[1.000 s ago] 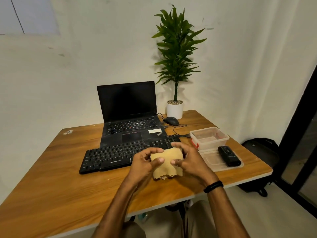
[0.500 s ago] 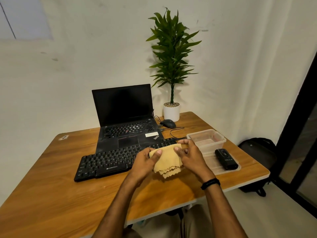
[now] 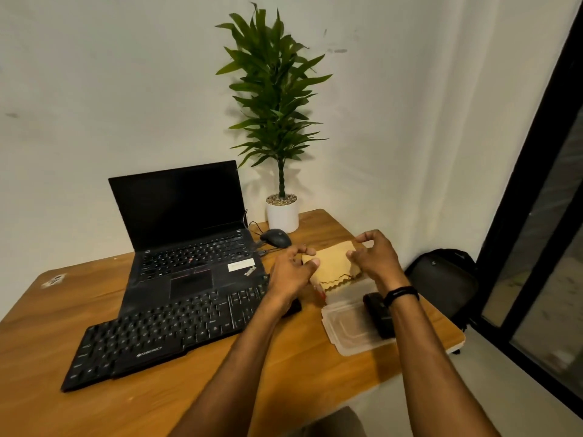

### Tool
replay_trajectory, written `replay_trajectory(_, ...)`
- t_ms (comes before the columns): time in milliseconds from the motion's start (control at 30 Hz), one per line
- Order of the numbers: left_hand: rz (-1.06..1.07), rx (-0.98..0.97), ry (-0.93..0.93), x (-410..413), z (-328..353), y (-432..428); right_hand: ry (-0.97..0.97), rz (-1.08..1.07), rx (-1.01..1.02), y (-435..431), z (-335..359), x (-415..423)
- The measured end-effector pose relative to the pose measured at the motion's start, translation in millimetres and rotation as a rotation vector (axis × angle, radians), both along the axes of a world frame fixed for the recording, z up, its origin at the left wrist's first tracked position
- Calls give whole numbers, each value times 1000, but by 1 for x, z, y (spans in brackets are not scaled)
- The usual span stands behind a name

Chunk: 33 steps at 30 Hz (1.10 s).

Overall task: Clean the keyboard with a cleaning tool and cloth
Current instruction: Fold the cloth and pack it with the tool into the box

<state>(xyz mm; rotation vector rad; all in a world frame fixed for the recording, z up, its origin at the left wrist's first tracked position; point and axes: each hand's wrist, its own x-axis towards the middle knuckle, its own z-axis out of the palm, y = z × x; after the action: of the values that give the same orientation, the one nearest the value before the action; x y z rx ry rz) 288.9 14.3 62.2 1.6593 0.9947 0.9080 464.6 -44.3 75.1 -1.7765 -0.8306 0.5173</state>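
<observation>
The cloth point(image 3: 334, 266) sits right of centre in the frame, held up between the two hands above a clear plastic tub that it mostly hides. It is a small tan square with a dark scalloped hem along its lower edge. It looks thin, soft and very light, so it should drape and fold wherever it is unsupported. It is best taken by pinching an edge or corner, or bunched into a pad for wiping. The left hand point(image 3: 290, 272) pinches the cloth's left edge between its thumb and curled fingers. The right hand point(image 3: 375, 260) is arched over the right edge, thumb tip against the fabric and forefinger lifted, and I cannot tell whether it actually has hold. The keyboard point(image 3: 164, 335) lies lower left of the hands. It is a long, flat slab of matte black plastic whose raised keys have gaps that would trap dust. Below the right wrist, a black handheld device point(image 3: 377, 313), probably the cleaning tool, rests on a translucent lid point(image 3: 347, 332). Behind the keyboard stands an open laptop point(image 3: 186, 234) with a dark screen, and a rounded black mouse point(image 3: 276, 238) lies to its right. Further back is a leafy plant point(image 3: 277, 89) in a smooth white pot point(image 3: 282, 214). Everything rests on a wood-grain table point(image 3: 284, 373), and a dark backpack point(image 3: 441, 279) sits on the floor at right.
</observation>
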Motion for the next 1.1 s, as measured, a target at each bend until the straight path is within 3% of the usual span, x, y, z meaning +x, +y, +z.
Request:
replay_trajectory(267, 20, 278, 610, 62, -26, 30, -338, -90, -296, 40, -26, 42)
replay_trajectory(600, 25, 448, 1000, 83, -39, 36, -762, -72, -489, 60, -55, 40)
replay_trajectory(700, 46, 494, 1138, 88, -41, 30, -796, -44, -536, 60, -56, 36)
replay_trajectory(767, 77, 516, 1095, 87, -41, 26, -708, -19, -490, 54, -55, 38)
replay_trajectory(867, 170, 523, 842, 74, -39, 19, -546, -25, -343, 27, -46, 42)
replay_trajectory(933, 204, 487, 679, 65, -35, 13, -539, -80, -292, 8, -35, 46)
replay_trajectory(1100, 208, 352, 508, 54, -38, -12, -471, -87, -459, -23, -32, 35)
